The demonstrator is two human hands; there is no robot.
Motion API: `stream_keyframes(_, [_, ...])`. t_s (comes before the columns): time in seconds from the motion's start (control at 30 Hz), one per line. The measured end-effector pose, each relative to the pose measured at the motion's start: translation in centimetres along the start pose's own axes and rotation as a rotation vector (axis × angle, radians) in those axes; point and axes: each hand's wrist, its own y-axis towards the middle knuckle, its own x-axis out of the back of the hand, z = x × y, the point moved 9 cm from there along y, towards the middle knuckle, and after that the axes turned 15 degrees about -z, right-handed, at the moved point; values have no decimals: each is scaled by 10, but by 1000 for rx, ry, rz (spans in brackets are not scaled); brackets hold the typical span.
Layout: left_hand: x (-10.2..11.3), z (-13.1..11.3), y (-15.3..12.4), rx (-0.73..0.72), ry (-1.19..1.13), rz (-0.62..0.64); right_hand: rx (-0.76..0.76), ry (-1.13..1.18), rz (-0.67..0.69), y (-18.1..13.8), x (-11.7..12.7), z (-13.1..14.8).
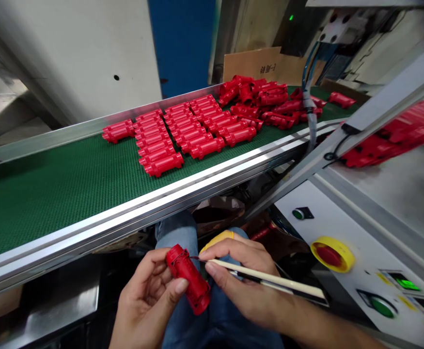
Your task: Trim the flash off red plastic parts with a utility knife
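Over my lap, my left hand (144, 295) is closed around a red plastic cylinder (189, 280), thumb on its near side and fingers behind. The cylinder leans, its upper end towards the conveyor. My right hand (246, 271) pinches a slim tool with a long cream handle (284, 280). A thin dark tip reaches from those fingers to the upper side of the cylinder; whether it touches, I cannot tell. Black and silver strips run under the cream handle. Something yellow (217, 238) shows behind my right index finger.
Ahead runs a green conveyor belt (70, 194) with a metal edge rail (124, 213). Red cylinders (193, 126) lie in rows, beside a loose heap (262, 97). At the right are a control panel with a red-and-yellow stop button (331, 254) and a slanting metal post (379, 92).
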Motion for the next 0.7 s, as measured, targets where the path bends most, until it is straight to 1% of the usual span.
stream_keyframes(0.07, [-1, -1, -3, 7, -4, -42, -4, -15, -10, -1, 0, -1])
stream_keyframes(0.33, [4, -2, -3, -29, 13, -90, 15, -33, -45, -8, 1, 1])
stream_keyframes(0.4, [5, -4, -2, -41, 21, -98, 4, -35, -31, -10, 1, -1])
stream_keyframes(0.5, [9, -13, 0, -101, 33, -133, -16, -17, 31, -11, 1, -3])
stream_keyframes(0.6, [8, -18, 1, -127, 43, -116, -8, 42, 58, -9, 5, 1])
stream_keyframes(0.7, [4, -15, 0, -86, 39, -82, 15, 34, 5, -2, 11, 5])
